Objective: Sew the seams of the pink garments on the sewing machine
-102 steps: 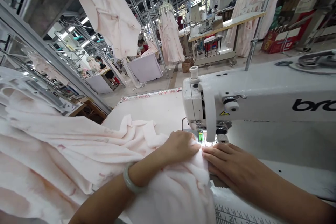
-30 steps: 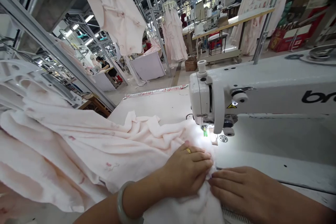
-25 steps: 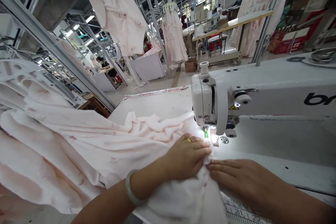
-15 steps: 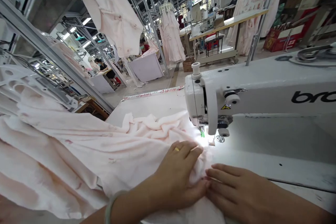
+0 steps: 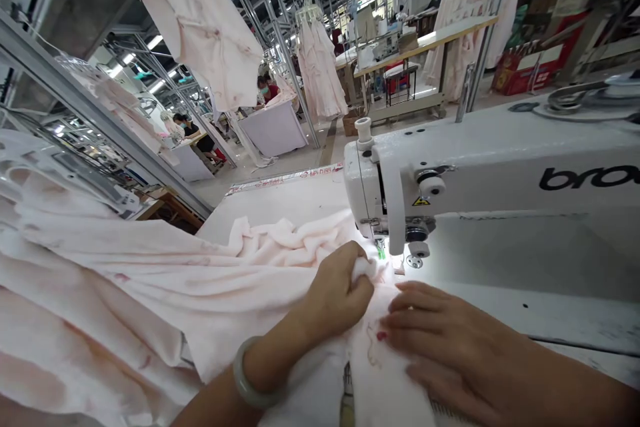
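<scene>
We judge the work to be partway: the pale pink cloth (image 5: 260,290) spreads across the worktop (image 5: 285,200), one part of it close beside the lit end of the sewing machine (image 5: 475,160), though we cannot tell whether any sits beneath. We make out no finished seam, so how much is done or left is unclear. Our left hand (image 5: 330,297) has its grip closed on a bunched fold; our right hand (image 5: 445,330) lies over the cloth, grip open. We count seemingly one cloth, one nearby machine, two hands and one bangle (image 5: 245,373).
</scene>
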